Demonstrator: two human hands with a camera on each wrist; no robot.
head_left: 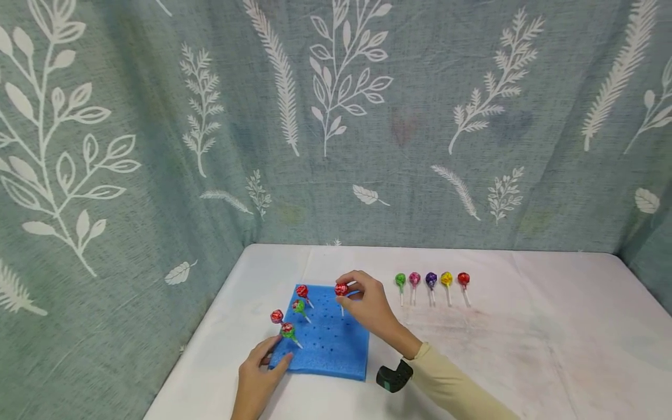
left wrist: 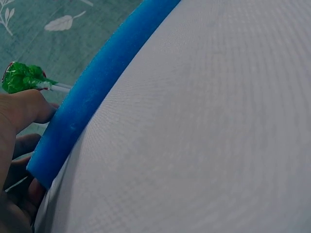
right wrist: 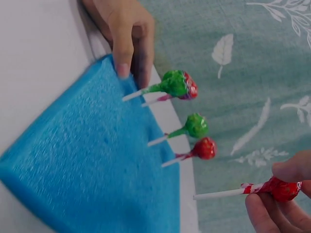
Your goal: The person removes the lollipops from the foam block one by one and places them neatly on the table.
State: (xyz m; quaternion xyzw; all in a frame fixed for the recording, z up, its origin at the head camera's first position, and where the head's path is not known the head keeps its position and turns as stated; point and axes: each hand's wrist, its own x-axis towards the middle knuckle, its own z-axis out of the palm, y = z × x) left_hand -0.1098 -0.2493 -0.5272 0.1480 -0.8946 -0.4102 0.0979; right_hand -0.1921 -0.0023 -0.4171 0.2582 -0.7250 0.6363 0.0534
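My right hand [head_left: 374,306] pinches a red-wrapped lollipop [head_left: 341,289] by its candy head, over the far right part of a blue foam board [head_left: 341,356]. In the right wrist view, that lollipop's white stick [right wrist: 218,195] points out free, its tip apart from the foam. My left hand [head_left: 258,373] grips the board's near left corner, thumb and fingers on either side of it. Several lollipops stand in the board along its left side, including a red one [head_left: 301,291] at the back and a green-and-red one [head_left: 287,330] near my left fingers.
Several lollipops lie in a row on the white table [head_left: 504,361] right of the board, from a green one [head_left: 401,280] to a red one [head_left: 464,279]. Small dark holes dot the board. A patterned curtain [head_left: 325,192] hangs behind and at the sides.
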